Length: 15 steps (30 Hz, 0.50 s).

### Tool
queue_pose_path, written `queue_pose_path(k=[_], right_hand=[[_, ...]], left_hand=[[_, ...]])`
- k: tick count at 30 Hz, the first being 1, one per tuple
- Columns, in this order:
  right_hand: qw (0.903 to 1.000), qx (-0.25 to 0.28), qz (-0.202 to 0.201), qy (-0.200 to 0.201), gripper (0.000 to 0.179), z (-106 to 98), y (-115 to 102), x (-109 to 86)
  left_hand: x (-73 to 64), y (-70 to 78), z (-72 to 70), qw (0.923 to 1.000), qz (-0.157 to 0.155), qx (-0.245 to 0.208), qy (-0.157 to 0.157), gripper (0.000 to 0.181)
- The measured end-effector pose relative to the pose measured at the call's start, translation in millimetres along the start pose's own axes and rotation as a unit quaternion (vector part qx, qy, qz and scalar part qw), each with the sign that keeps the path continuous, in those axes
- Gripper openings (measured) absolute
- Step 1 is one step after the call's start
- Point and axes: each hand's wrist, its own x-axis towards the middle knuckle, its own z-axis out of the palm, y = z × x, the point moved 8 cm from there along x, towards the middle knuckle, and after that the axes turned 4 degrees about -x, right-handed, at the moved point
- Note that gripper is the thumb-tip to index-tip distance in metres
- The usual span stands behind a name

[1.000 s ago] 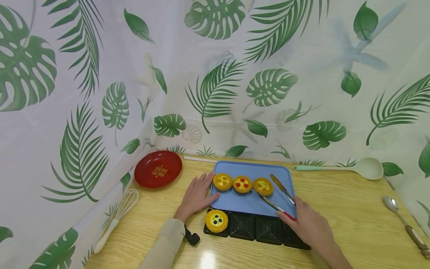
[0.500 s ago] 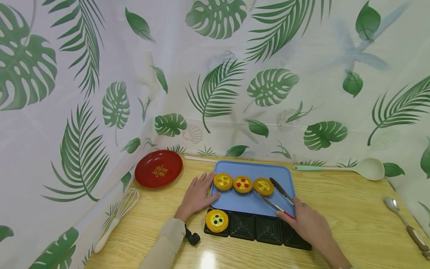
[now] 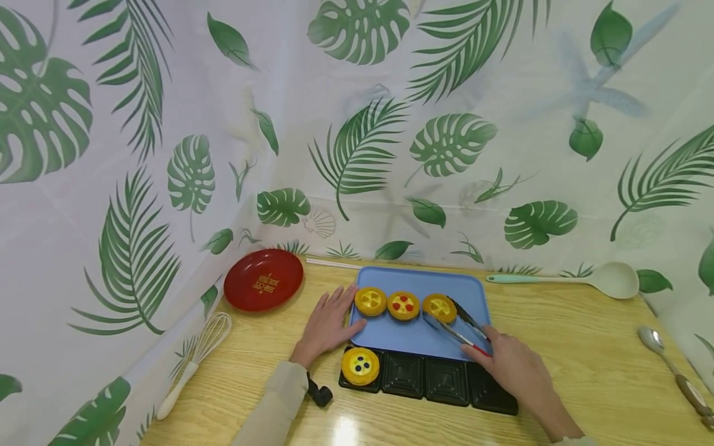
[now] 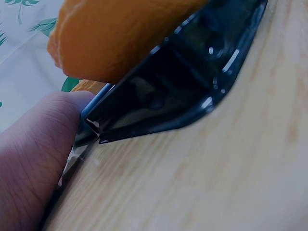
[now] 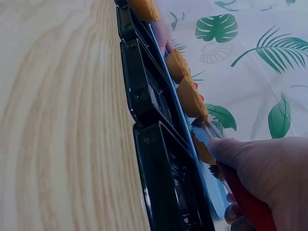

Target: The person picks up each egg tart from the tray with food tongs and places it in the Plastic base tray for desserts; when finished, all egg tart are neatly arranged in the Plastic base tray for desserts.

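Tongs (image 3: 458, 326) gripped by right hand (image 3: 515, 368), tips set around rightmost tart (image 3: 439, 307) on blue tray (image 3: 413, 337). Left hand (image 3: 329, 322) laid flat, fingers straight, steadying tray edge. Tart best squeezed lightly at rim, lifted level toward black mould (image 3: 440, 381).

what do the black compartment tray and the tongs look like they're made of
Black tray: seems thin moulded plastic, glossy; the left wrist view shows bright glints and a thin folded rim. Tongs, held by the right hand: arms look like polished metal, silvery and reflective, with a red grip, likely plastic or rubber coating.
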Motion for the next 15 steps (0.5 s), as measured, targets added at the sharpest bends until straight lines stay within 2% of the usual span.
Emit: queue_pose_path(k=[5, 15], right_hand=[[1.0, 0.001, -0.003, 0.007, 0.086, -1.2, 0.9, -1.2], [0.9997, -0.011, 0.006, 0.019, 0.087, -8.4, 1.4, -9.1]], left_hand=[[-1.1, 2.2, -2.0, 1.0, 0.006, -0.004, 0.006, 0.088], [-0.6, 0.8, -0.1, 1.0, -0.001, 0.0, 0.0, 0.089]])
